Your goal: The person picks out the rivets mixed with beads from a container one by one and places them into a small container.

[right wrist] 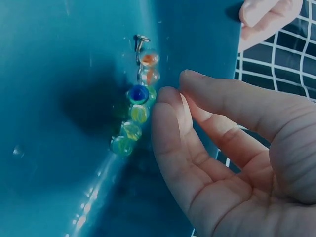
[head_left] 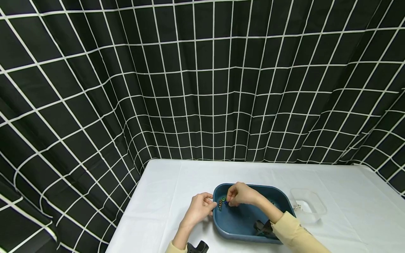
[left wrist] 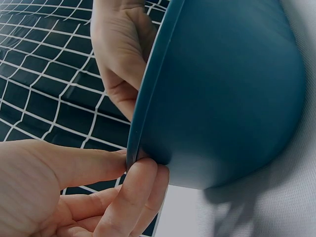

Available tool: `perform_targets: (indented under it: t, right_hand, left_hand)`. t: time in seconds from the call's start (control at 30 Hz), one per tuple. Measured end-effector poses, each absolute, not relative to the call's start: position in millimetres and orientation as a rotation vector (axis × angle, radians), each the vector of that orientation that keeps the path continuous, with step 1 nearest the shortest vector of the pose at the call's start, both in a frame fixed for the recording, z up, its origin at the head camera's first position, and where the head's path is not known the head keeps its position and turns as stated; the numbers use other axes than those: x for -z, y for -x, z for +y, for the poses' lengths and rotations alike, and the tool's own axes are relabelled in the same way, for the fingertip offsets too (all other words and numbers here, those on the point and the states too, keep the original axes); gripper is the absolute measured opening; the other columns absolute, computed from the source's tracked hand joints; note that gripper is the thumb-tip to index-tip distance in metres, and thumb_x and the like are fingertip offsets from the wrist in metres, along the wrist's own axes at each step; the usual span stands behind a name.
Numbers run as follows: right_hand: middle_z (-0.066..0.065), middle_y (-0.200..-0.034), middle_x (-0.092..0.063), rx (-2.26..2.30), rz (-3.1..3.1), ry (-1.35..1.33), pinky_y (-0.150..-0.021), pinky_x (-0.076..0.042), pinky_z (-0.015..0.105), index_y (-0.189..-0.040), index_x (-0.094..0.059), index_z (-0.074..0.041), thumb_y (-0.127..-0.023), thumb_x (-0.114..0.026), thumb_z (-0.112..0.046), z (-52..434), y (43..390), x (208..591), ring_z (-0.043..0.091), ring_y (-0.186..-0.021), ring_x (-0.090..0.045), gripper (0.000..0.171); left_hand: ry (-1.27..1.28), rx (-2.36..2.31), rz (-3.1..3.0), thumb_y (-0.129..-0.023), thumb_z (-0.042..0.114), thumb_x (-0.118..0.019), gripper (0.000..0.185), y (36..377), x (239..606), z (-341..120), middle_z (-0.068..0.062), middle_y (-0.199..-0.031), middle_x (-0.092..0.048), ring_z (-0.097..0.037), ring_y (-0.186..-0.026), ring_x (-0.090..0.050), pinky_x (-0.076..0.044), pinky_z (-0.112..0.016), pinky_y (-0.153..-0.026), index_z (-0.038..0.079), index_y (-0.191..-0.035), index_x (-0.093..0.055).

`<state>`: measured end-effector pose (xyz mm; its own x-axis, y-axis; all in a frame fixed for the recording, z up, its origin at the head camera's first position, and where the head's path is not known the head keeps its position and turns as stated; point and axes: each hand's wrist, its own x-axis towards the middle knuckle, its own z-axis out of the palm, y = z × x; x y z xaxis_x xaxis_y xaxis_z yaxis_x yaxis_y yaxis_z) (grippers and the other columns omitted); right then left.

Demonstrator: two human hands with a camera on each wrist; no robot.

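Observation:
A dark blue plastic basin [head_left: 242, 219] stands on the white table. Against its inner left wall lies a short strand of coloured glass beads [head_left: 221, 203] with a metal clasp at one end [right wrist: 138, 106]. My left hand [head_left: 209, 203] pinches the basin's left rim between thumb and fingers [left wrist: 131, 165]. My right hand [head_left: 229, 200] reaches into the basin. Its fingers are loosely extended, and one fingertip [right wrist: 165, 98] touches the beads beside the blue one. Nothing lies between its thumb and fingers. The basin's outer wall [left wrist: 222, 89] fills the left wrist view.
A clear plastic container [head_left: 308, 205] with a small item inside sits just right of the basin. A black curtain with a white grid [head_left: 202, 88] hangs behind and to the left. The table's left edge [head_left: 126, 218] is close to my left hand.

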<state>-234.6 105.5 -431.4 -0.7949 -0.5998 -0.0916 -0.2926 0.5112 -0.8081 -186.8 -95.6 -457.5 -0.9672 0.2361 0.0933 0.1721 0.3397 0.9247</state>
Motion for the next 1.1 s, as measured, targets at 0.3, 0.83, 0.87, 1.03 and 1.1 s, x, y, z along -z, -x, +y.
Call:
perform_targets:
  t: [0.3,0.83,0.87,1.03,1.1]
  right_hand:
    - [0.006,-0.065,-0.062,1.148,2.367,0.755,-0.052,-0.05,0.025,-0.074,-0.063,0.007,-0.071,-0.066,0.011,96.4,236.2,434.5,0.01,-0.057,-0.055,0.006]
    - [0.008,-0.064,-0.062,1.111,2.362,0.807,-0.05,-0.051,0.027,-0.072,-0.064,0.007,-0.069,-0.07,0.012,83.7,235.6,442.8,0.013,-0.056,-0.057,0.008]
    - [0.008,-0.064,-0.062,1.109,2.362,0.802,-0.05,-0.051,0.028,-0.072,-0.064,0.007,-0.069,-0.07,0.012,83.1,235.2,443.2,0.013,-0.056,-0.057,0.008]
    - [0.008,-0.064,-0.062,1.091,2.367,0.781,-0.051,-0.052,0.029,-0.072,-0.064,0.006,-0.069,-0.07,0.011,80.4,234.9,444.8,0.013,-0.056,-0.058,0.008]
    - [0.007,-0.064,-0.062,1.087,2.368,0.781,-0.052,-0.052,0.029,-0.072,-0.064,0.006,-0.069,-0.07,0.011,79.9,234.9,445.5,0.013,-0.056,-0.059,0.008]
  left_hand:
    - [-0.398,-1.746,2.516,-0.08,-0.003,-0.065,0.027,185.2,456.4,-95.7,-0.005,-0.071,-0.057,-0.014,-0.051,-0.061,-0.046,-0.017,-0.045,-0.015,-0.103,-0.058]
    - [-0.387,-1.7,2.535,-0.082,-0.001,-0.065,0.027,186.8,456.6,-97.3,-0.003,-0.073,-0.057,-0.009,-0.052,-0.06,-0.044,-0.015,-0.046,-0.015,-0.104,-0.058]
    - [-0.39,-1.699,2.536,-0.082,-0.001,-0.065,0.027,186.8,456.8,-97.5,-0.003,-0.073,-0.057,-0.01,-0.052,-0.06,-0.044,-0.016,-0.047,-0.015,-0.104,-0.058]
    - [-0.394,-1.704,2.531,-0.082,-0.001,-0.065,0.027,187.1,457.5,-97.6,-0.004,-0.073,-0.058,-0.012,-0.052,-0.061,-0.045,-0.016,-0.047,-0.015,-0.104,-0.058]
    - [-0.395,-1.705,2.528,-0.082,0.0,-0.065,0.027,187.1,457.4,-97.5,-0.003,-0.073,-0.058,-0.012,-0.052,-0.061,-0.045,-0.016,-0.048,-0.014,-0.104,-0.058]
